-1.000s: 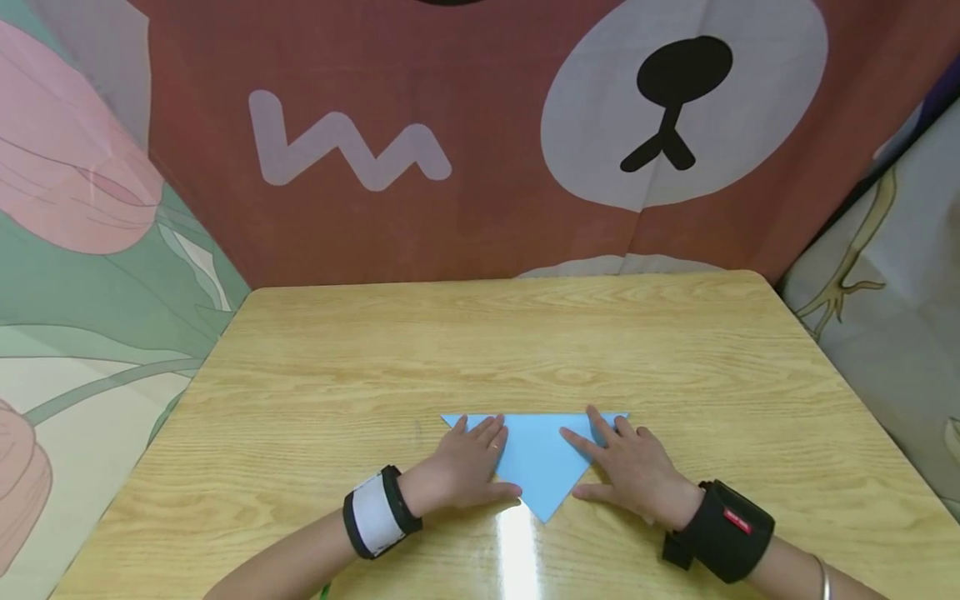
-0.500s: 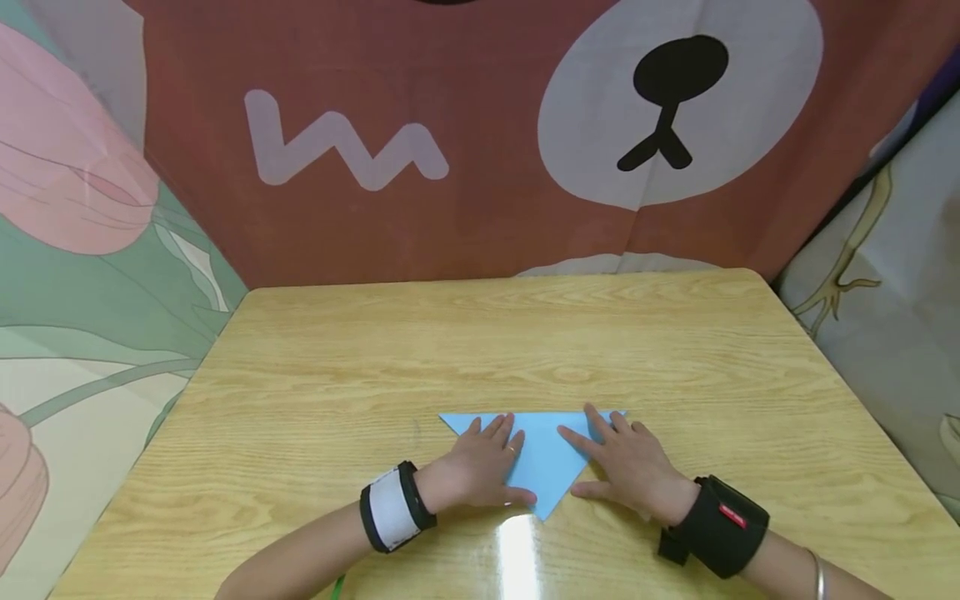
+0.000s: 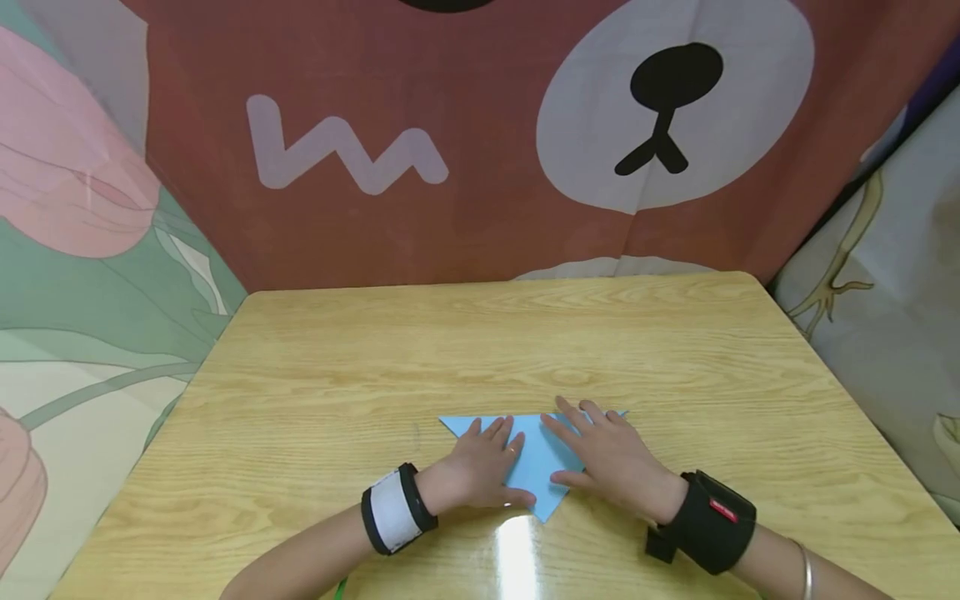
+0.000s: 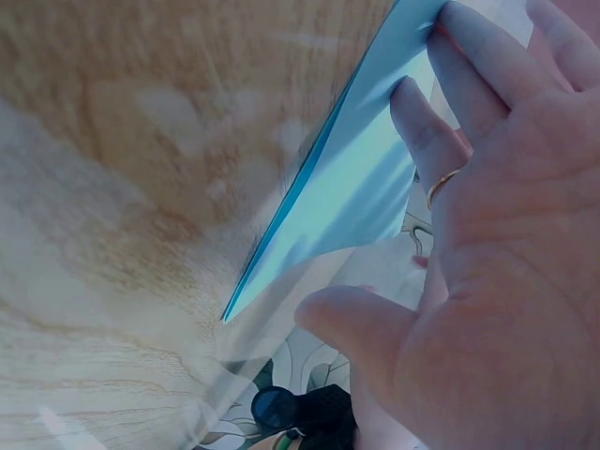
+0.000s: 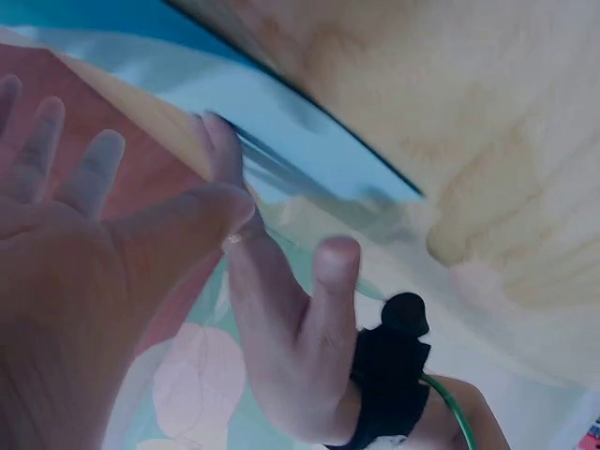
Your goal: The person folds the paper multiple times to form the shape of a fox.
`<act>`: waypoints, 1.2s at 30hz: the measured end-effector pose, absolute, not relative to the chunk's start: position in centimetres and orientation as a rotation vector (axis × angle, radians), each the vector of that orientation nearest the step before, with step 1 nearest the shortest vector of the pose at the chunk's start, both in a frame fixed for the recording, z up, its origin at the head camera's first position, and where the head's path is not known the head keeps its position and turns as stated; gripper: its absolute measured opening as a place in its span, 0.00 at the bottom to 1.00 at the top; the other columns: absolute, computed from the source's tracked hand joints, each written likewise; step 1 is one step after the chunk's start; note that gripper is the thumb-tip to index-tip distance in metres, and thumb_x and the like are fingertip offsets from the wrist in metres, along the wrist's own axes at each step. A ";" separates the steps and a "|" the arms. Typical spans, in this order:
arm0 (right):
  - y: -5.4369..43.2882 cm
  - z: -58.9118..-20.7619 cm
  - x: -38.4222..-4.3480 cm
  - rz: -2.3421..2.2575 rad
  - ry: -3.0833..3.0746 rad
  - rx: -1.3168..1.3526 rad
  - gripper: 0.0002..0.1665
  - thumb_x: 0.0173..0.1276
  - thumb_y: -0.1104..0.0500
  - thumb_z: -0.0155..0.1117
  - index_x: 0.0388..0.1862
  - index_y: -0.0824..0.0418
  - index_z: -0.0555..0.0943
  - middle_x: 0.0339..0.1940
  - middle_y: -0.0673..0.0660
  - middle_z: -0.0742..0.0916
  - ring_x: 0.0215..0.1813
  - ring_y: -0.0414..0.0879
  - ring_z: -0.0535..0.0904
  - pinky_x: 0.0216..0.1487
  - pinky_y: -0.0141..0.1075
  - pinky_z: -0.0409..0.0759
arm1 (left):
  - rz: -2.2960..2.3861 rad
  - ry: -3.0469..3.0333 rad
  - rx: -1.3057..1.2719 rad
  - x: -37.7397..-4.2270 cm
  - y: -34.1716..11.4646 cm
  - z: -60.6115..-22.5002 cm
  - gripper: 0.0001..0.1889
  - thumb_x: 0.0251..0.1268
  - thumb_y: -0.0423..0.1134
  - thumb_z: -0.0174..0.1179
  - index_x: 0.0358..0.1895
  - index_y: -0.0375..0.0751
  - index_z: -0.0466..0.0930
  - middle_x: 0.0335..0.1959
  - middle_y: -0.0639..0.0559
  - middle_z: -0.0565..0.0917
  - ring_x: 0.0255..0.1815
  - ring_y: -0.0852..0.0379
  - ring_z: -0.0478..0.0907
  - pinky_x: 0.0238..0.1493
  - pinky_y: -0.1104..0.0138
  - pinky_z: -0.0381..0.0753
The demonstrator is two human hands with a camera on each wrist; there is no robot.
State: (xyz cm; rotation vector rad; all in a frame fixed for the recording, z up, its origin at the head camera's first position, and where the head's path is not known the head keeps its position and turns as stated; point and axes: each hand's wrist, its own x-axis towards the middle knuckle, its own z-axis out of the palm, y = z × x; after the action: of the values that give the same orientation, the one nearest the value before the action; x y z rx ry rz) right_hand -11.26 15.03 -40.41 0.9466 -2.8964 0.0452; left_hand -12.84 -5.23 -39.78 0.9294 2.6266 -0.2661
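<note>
A blue sheet of paper (image 3: pixel 542 458), folded into a triangle, lies on the table with its long edge away from me and one corner toward me. My left hand (image 3: pixel 483 467) rests on its left part with the fingers extended. Across the right part is my right hand (image 3: pixel 615 458), fingers spread and partly hiding that side. Layered edges of the folded paper (image 4: pixel 347 178) show in the left wrist view, beside the straight fingers. In the right wrist view, the right fingers look apart from the paper (image 5: pixel 309 122); whether they touch it I cannot tell.
The wooden table (image 3: pixel 360 350) reaches back to a brown cloth (image 3: pixel 480 225) with a bear print. Black wrist straps, the left strap (image 3: pixel 397 508) and right strap (image 3: pixel 712 521), sit on both arms. Light glares on the tabletop near the front.
My left hand first slid a little right along the paper, then stayed. Afterwards my right hand moved left, further over the paper. The paper stays almost in place.
</note>
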 end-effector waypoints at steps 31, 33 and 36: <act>14.1 -41.6 -12.1 0.317 -3.150 1.063 0.53 0.58 0.32 0.57 0.70 0.66 0.60 0.72 0.64 0.62 0.72 0.62 0.55 0.62 0.64 0.57 | -0.350 2.614 0.928 -13.0 -5.1 -39.9 0.47 0.51 0.72 0.52 0.71 0.47 0.57 0.73 0.46 0.55 0.73 0.53 0.53 0.70 0.57 0.55; 14.3 -41.7 -12.1 0.314 -3.149 1.053 0.53 0.58 0.32 0.57 0.70 0.66 0.60 0.72 0.64 0.62 0.72 0.62 0.56 0.62 0.65 0.58 | -0.352 2.614 0.930 -12.9 -5.1 -39.9 0.47 0.51 0.72 0.52 0.71 0.47 0.57 0.73 0.46 0.56 0.73 0.53 0.53 0.70 0.57 0.55; 14.6 -41.8 -11.9 0.297 -3.138 1.046 0.54 0.57 0.31 0.56 0.70 0.66 0.60 0.72 0.64 0.62 0.72 0.61 0.56 0.61 0.65 0.58 | -0.351 2.616 0.935 -12.9 -5.1 -40.0 0.47 0.51 0.72 0.53 0.71 0.47 0.58 0.73 0.46 0.56 0.73 0.53 0.53 0.70 0.57 0.55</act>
State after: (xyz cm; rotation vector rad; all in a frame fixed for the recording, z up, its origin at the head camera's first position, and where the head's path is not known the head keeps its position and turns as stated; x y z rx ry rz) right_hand -11.95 14.58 -41.75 1.0462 -3.1376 0.2968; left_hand -12.92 -5.08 -39.97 0.9349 2.6156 -0.3510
